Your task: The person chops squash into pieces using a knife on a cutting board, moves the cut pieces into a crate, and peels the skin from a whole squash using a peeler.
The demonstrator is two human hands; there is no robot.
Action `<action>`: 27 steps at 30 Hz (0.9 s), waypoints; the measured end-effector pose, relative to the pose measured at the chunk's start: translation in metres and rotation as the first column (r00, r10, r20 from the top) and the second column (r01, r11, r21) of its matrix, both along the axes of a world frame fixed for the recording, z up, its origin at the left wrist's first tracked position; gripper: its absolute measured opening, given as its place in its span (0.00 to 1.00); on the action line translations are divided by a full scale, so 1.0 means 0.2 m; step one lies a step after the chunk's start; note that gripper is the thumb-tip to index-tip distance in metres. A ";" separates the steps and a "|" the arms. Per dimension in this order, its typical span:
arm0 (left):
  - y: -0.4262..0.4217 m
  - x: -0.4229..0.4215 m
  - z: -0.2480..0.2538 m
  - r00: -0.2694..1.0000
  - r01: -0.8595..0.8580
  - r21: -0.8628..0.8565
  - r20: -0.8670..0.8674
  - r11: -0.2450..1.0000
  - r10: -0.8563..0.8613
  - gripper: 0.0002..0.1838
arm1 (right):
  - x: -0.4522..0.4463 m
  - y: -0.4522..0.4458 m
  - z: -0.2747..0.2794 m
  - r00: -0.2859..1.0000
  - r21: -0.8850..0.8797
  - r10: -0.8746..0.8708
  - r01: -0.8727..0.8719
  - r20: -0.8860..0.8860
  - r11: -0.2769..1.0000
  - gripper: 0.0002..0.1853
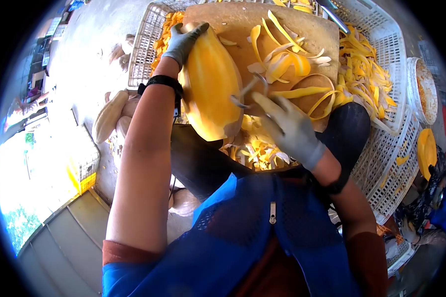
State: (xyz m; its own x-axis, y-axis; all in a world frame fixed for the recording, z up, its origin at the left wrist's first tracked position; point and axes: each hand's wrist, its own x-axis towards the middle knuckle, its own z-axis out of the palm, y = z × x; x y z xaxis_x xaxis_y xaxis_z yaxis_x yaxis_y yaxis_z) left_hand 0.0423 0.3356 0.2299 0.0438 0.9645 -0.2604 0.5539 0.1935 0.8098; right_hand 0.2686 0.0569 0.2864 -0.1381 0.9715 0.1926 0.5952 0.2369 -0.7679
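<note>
A large, mostly peeled yellow squash stands tilted against the near left part of a wooden board. My left hand, in a grey glove, grips its upper end with the fingers over the top. At the squash's right side is a metal peeler, blurred by motion. My right hand, in a pale glove, is closed around the peeler's near end, its fingers partly smeared. Long yellow and pale peel strips lie on the board to the right of the squash.
White plastic crates surround the board, with peelings at the right and orange pieces at the left. Unpeeled squashes lie on the floor at left. A white bucket and a cut yellow piece are at far right.
</note>
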 end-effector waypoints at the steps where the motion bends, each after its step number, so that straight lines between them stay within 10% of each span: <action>1: 0.00 -0.01 0.00 1.000 0.001 0.002 0.010 1.000 -0.001 0.56 | -0.06 0.03 0.02 0.998 0.081 0.043 -0.046 0.038 0.996 0.21; 7: 0.01 -0.01 0.00 0.990 0.012 -0.021 0.140 1.000 -0.009 0.50 | -0.08 -0.21 -0.28 0.956 0.242 0.229 -0.270 0.186 0.932 0.20; 10: 0.01 -0.05 -0.04 0.978 -0.002 -0.040 0.208 0.999 0.010 0.49 | 0.10 -0.43 -0.39 0.928 -0.231 0.259 -0.199 0.269 0.952 0.21; 13: -0.06 -0.04 0.01 0.972 -0.008 -0.088 0.234 0.996 0.029 0.46 | 0.10 -0.36 -0.26 0.992 -0.329 0.125 -0.109 0.028 0.938 0.21; 16: -0.01 -0.06 0.00 0.965 -0.044 -0.074 0.256 0.996 0.061 0.43 | 0.02 0.02 -0.30 0.990 0.037 -0.094 0.098 -0.106 0.994 0.20; 20: -0.03 -0.03 0.04 0.981 -0.059 -0.048 0.184 0.997 0.067 0.42 | -0.08 0.65 -0.20 0.959 -0.195 -0.061 0.006 -0.276 0.981 0.19; 22: -0.02 -0.02 0.04 0.987 -0.052 -0.053 0.151 0.997 0.060 0.41 | -0.12 0.90 -0.19 0.995 -0.368 0.064 -0.088 -0.078 0.925 0.19; 27: -0.06 -0.02 0.06 0.963 -0.105 -0.077 0.242 0.992 0.121 0.40 | -0.08 0.50 -0.21 0.969 -0.210 0.045 -0.097 -0.241 0.973 0.19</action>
State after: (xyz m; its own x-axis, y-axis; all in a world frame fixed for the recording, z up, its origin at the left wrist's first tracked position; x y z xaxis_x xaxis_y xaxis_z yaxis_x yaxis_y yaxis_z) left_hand 0.0383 0.3245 0.2413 0.0059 0.9490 -0.3152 0.3114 0.2978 0.9024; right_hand 0.2524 0.1560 0.2447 -0.1848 0.9827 0.0116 0.3809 0.0825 -0.9209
